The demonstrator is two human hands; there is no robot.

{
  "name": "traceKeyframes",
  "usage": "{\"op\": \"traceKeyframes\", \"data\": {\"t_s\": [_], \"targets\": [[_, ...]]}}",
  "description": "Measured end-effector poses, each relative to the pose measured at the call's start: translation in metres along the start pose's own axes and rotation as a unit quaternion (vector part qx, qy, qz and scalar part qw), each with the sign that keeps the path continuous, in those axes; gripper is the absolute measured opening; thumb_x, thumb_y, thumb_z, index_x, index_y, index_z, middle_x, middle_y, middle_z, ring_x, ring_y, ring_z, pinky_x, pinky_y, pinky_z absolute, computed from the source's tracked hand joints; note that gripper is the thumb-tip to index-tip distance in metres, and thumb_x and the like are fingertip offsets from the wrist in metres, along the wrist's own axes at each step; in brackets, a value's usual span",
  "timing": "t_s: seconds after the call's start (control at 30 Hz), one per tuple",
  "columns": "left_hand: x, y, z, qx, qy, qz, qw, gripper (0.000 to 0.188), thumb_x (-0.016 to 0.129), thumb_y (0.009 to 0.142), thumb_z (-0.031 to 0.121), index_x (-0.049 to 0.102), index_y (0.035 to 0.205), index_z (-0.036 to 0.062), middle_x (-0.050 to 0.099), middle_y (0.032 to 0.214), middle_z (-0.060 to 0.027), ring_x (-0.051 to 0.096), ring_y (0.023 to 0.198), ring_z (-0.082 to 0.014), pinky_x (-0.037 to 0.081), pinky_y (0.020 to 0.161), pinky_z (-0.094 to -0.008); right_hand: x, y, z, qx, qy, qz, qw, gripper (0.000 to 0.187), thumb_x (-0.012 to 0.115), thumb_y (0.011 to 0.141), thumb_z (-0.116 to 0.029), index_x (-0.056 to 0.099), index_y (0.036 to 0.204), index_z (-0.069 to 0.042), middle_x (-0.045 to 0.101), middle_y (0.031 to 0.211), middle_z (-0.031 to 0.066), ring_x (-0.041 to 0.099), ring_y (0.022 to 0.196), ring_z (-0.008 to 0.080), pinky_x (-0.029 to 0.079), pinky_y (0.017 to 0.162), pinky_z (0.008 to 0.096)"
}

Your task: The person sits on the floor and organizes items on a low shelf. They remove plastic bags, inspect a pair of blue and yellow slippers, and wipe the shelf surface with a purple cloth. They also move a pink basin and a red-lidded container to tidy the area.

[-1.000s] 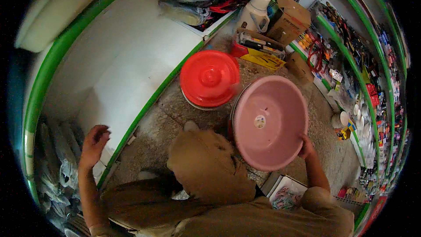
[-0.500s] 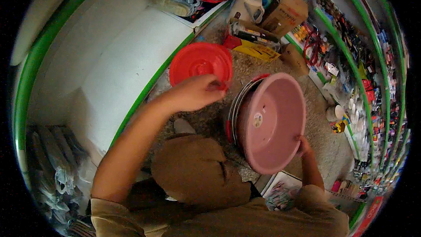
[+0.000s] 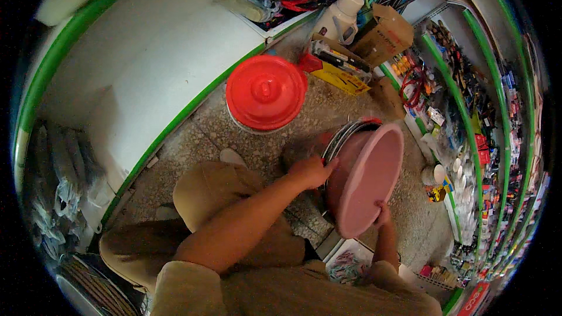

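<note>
A pink plastic basin (image 3: 366, 184) stands tilted on its side, its hollow facing right. Nested against its back are several other basins (image 3: 345, 137) with dark, silvery and red rims. My right hand (image 3: 383, 213) grips the lower right edge of the pink basin, thumb inside. With fingers curled at the rims, my left hand (image 3: 310, 172) holds the stacked basins from their left side; its fingertips are partly hidden. Ahead and to the left, a round red lid (image 3: 264, 90) with a knob lies on top of a pail, whose pale lower edge shows beneath.
Green-edged shelves (image 3: 462, 88) with packed goods line the right. Beyond the lid stand a cream jug (image 3: 339, 17), a cardboard box (image 3: 383, 32) and a yellow-red carton (image 3: 339, 73). A white green-edged shelf base (image 3: 175, 52) runs along the left. A tray of pegs (image 3: 349, 260) sits near me.
My left hand has moved from above the red lid over to the stacked basins. The pink basin has turned more edge-on, with my right hand still on its rim.
</note>
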State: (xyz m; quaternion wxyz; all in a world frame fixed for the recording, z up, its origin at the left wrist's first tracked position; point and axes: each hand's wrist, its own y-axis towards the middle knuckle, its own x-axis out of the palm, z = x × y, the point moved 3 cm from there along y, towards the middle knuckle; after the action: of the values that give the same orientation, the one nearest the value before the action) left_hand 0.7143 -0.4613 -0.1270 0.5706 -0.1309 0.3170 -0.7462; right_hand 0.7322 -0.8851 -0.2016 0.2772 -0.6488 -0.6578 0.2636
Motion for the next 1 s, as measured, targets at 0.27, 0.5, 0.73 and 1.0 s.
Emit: {"op": "traceKeyframes", "data": {"t_s": [0.27,0.5,0.73,1.0], "targets": [[-0.006,0.004,0.017,0.091,-0.067,0.062,0.992,0.066,0.049,0.084,0.068,0.064,0.105,0.0070,0.066,0.078,-0.0130,0.064,0.075,-0.0256,0.049,0.071,-0.0413,-0.041,0.009,0.045,-0.049,-0.020,0.025,0.998,0.049,0.061,0.076,-0.041,0.055,0.109,-0.005,0.058,0.109,0.0113,0.056,0.100,0.0295,0.048,0.083,0.0415],[-0.022,-0.021,0.026,0.210,-0.145,0.152,0.955,0.067,0.049,0.081,0.071,0.064,0.108,0.0114,0.065,0.076,-0.0118,0.063,0.067,-0.0262,0.049,0.066,-0.0409,0.023,-0.038,0.002,-0.117,0.005,-0.016,0.993,0.051,0.056,0.075,-0.032,0.052,0.118,-0.004,0.056,0.113,0.0104,0.053,0.106,0.0294,0.044,0.091,0.0428],[-0.052,-0.081,0.061,0.199,-0.105,0.154,0.962,0.059,0.055,0.082,0.064,0.065,0.103,0.0099,0.065,0.074,-0.0124,0.064,0.066,-0.0248,0.050,0.065,-0.0407,0.081,-0.155,-0.088,-0.164,-0.051,0.061,0.983,0.051,0.057,0.075,-0.038,0.053,0.116,-0.008,0.053,0.121,0.0128,0.052,0.109,0.0316,0.042,0.094,0.0455],[-0.100,-0.262,0.119,0.330,0.021,0.429,0.840,0.062,0.058,0.075,0.068,0.060,0.083,0.0073,0.063,0.072,-0.0150,0.064,0.072,-0.0322,0.049,0.065,-0.0414,0.172,-0.232,-0.155,-0.389,-0.017,-0.132,0.911,0.065,0.055,0.073,-0.035,0.045,0.125,0.002,0.056,0.114,0.0171,0.056,0.103,0.0332,0.046,0.090,0.0445]]}}
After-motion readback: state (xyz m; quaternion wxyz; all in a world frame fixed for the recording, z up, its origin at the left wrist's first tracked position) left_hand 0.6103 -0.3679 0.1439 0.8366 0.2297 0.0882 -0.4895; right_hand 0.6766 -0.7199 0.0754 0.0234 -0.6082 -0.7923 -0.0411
